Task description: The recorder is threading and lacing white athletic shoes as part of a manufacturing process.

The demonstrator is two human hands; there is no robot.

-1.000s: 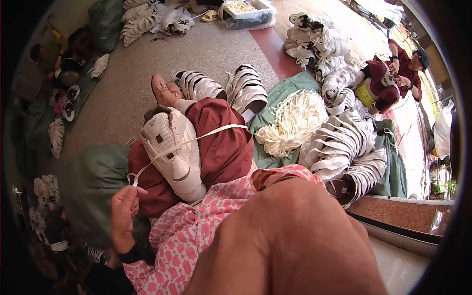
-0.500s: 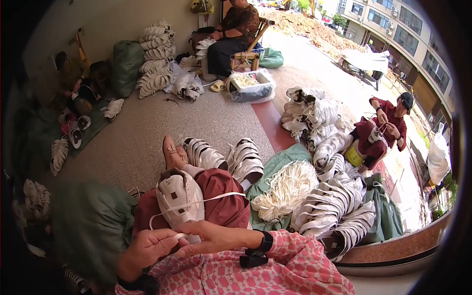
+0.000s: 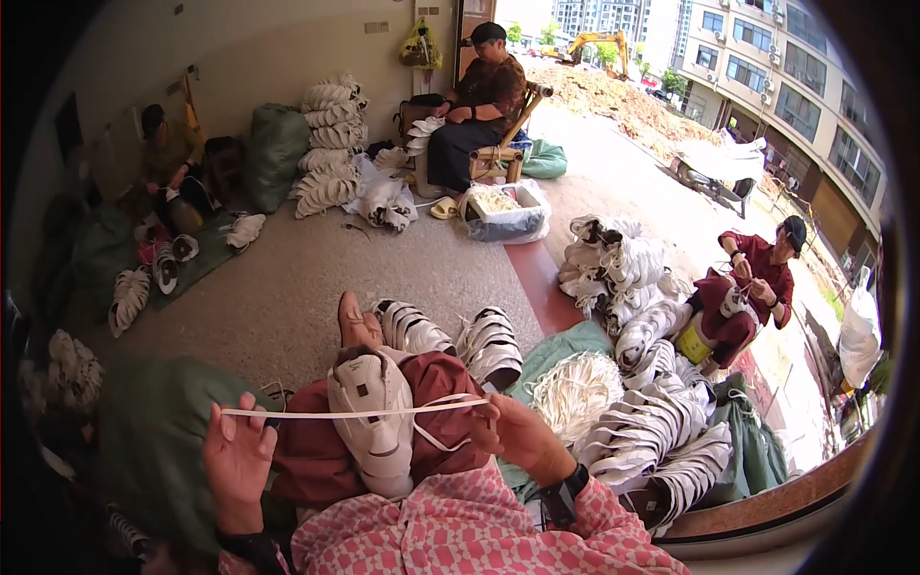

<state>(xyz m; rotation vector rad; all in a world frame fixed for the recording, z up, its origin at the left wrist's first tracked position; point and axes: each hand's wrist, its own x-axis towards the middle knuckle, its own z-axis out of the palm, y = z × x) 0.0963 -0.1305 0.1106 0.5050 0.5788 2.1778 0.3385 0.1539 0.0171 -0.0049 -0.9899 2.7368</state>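
Both hands raised apart, left hand (image 3: pixel 235 458), right hand (image 3: pixel 513 433), lace (image 3: pixel 359 413) taut

Left hand (image 3: pixel 237 458) and right hand (image 3: pixel 517 433) stretch a white lace (image 3: pixel 355 413) taut over a white shoe (image 3: pixel 376 416) on the lap.

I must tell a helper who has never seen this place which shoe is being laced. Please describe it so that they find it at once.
Start from the wearer's dark red lap at the bottom middle. The white shoe lies there alone, sole side down. Unlike the white shoes stacked on the floor, a flat white lace is stretched across it between the left hand and the right hand.
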